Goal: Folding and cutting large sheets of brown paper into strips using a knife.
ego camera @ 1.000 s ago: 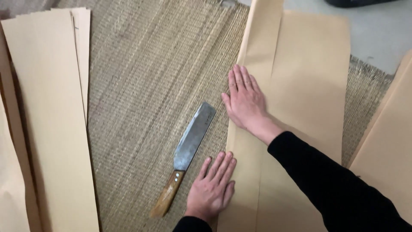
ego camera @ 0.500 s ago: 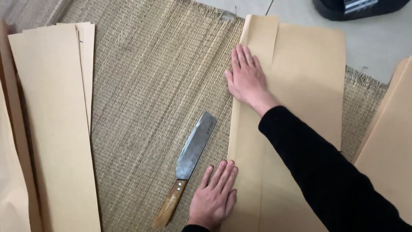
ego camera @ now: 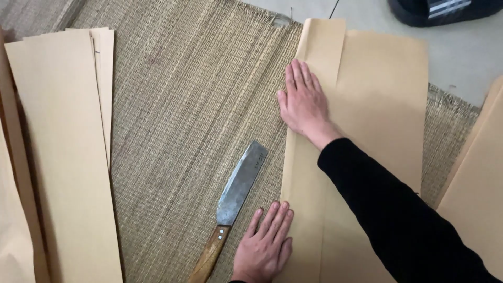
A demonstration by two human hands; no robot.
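A folded sheet of tan paper [ego camera: 367, 136] lies on the right part of a woven straw mat [ego camera: 183, 115], its folded left edge running from far to near. The right hand [ego camera: 303, 102] presses flat on the far stretch of that fold, fingers straight and close together, while the left hand [ego camera: 264, 246] lies flat on its near end, fingers slightly spread. Just left of the left hand rests a wooden-handled knife [ego camera: 233, 202], and strips of tan paper [ego camera: 68, 157] lie along the mat's left side.
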